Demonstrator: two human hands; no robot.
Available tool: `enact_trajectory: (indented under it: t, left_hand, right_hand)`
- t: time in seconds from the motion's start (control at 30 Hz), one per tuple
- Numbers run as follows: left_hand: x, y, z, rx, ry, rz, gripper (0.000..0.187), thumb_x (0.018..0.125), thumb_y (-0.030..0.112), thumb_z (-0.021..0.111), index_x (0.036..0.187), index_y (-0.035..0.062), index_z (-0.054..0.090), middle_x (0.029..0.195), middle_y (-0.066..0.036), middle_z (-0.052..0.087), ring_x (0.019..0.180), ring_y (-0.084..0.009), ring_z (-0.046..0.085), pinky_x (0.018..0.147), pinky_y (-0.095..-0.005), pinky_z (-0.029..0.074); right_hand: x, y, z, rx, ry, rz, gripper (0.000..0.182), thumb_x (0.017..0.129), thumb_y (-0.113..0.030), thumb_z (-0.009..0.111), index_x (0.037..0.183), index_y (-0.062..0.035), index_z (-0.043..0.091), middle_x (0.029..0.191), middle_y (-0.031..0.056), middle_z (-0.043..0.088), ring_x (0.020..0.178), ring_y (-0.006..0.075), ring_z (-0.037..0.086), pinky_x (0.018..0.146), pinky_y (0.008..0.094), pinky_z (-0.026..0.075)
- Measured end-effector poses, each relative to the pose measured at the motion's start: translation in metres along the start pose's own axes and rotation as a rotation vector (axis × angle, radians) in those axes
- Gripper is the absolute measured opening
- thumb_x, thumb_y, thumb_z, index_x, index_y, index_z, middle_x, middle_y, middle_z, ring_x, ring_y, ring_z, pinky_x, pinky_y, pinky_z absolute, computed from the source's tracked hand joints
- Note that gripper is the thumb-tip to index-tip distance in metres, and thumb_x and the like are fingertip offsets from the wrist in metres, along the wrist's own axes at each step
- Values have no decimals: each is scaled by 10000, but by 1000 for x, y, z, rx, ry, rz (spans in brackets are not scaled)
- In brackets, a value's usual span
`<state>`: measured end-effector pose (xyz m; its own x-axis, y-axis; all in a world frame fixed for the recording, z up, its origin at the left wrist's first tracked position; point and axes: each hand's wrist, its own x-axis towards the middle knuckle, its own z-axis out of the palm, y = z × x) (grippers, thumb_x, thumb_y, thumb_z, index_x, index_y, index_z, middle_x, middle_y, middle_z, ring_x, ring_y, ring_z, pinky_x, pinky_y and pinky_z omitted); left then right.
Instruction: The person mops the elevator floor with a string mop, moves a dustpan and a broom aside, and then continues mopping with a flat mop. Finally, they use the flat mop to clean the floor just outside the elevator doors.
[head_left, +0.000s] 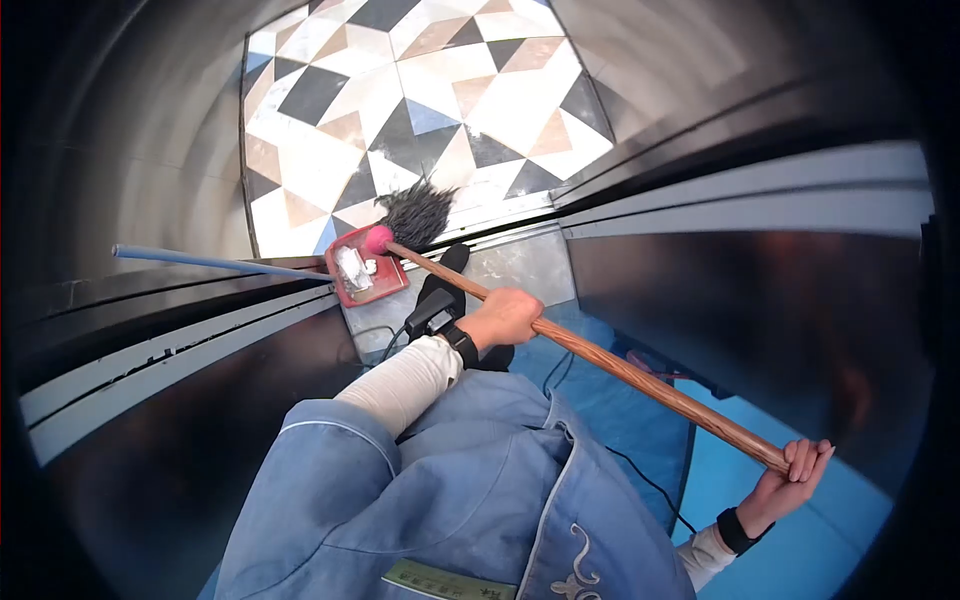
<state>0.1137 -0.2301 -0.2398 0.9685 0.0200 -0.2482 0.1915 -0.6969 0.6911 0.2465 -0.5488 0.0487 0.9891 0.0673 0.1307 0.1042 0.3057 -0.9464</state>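
A broom with a brown wood-patterned handle (640, 379) runs from the lower right up to a pink joint and dark bristles (418, 212), which lie on the patterned floor by the threshold. My left hand (503, 318) is closed round the middle of the handle. Near the handle's top end, my right hand (795, 480) grips it with bent fingers. Beside the bristles is a red dustpan (390, 281) with white crumpled scraps (354, 268) in it. Its blue-grey handle (220, 262) points left, and neither hand touches it.
Triangle-patterned tiles (400, 90) lie beyond a metal door track (500, 232). Dark panels (760, 290) stand on both sides. A dark shoe (455, 262) is close to the dustpan. Thin black cables (650, 480) run over the blue floor (620, 430).
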Motion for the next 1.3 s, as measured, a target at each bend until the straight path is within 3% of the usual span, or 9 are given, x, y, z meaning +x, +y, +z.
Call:
enact_trajectory:
  t: [0.33, 0.57, 0.8, 0.9, 0.97, 1.03, 1.1, 1.13, 1.3]
  left_hand:
    - [-29, 111, 1, 183, 70, 411, 150, 591, 210, 624, 589, 74, 562, 531, -105, 545, 556, -297, 577, 485, -408, 449]
    - [-18, 171, -23, 76, 320, 730, 214, 545, 217, 652, 533, 102, 473, 488, -36, 490, 511, -230, 522, 479, -358, 369]
    - [17, 152, -34, -45, 530, 684, 255, 637, 243, 685, 564, 105, 484, 557, -25, 504, 590, -211, 519, 512, -344, 354]
    - [48, 105, -11, -99, 551, 533, 234, 643, 225, 685, 590, 86, 504, 601, -64, 511, 664, -263, 531, 569, -378, 391]
    - [70, 62, 10, -116, 508, 365, 167, 647, 166, 662, 636, 64, 530, 667, -101, 533, 725, -309, 532, 618, -412, 415]
    - [84, 5, 45, -165, 325, 188, 91, 647, 88, 629, 687, 54, 554, 738, -124, 556, 793, -331, 537, 670, -422, 432]
    - [85, -30, 57, -217, 204, 104, 82, 644, 58, 616, 704, 56, 559, 765, -128, 560, 819, -334, 539, 698, -420, 440]
    - [83, -38, 57, -223, 177, 151, 79, 647, 60, 612, 709, 61, 563, 779, -127, 562, 830, -332, 541, 707, -415, 445]
    - [75, -20, 45, -119, 97, 210, 87, 651, 99, 617, 726, 67, 585, 793, -123, 574, 826, -326, 549, 708, -412, 458]
  right_hand:
    - [-91, -63, -204, 277, 219, -58, 178, 947, -85, 344, 832, -12, 458, 496, -32, 271, 426, 55, 259, 466, 208, 273]
    - [-143, -135, -230, -17, 607, -489, 199, 913, -74, 344, 764, -10, 459, 492, -3, 296, 424, 106, 313, 487, 221, 300]
    - [-172, -151, -92, 436, -96, -439, 291, 934, -203, 310, 704, -78, 438, 465, -7, 362, 410, 119, 351, 543, 318, 349]
    - [-153, -115, -39, 48, -118, -479, 171, 901, -112, 352, 754, -41, 404, 494, 5, 315, 454, 113, 361, 501, 258, 311]
    - [-146, -55, 17, -324, 323, -499, 185, 896, -151, 386, 738, -56, 401, 542, 13, 361, 494, 150, 387, 492, 286, 314]
    - [-143, -1, 61, -498, -195, -416, 213, 881, -180, 450, 710, -53, 429, 614, 27, 450, 533, 183, 451, 526, 340, 389]
    - [-95, 25, 111, -342, -1209, -141, 240, 873, -211, 486, 692, -54, 473, 594, 33, 491, 527, 161, 497, 562, 345, 455]
    - [-132, 39, 124, -314, -643, -300, 254, 878, -216, 488, 692, -45, 510, 532, 32, 495, 476, 147, 513, 592, 313, 487]
    - [-125, 22, 98, -357, -223, -252, 376, 937, -209, 307, 600, -80, 413, 430, -5, 319, 381, 116, 374, 479, 239, 401]
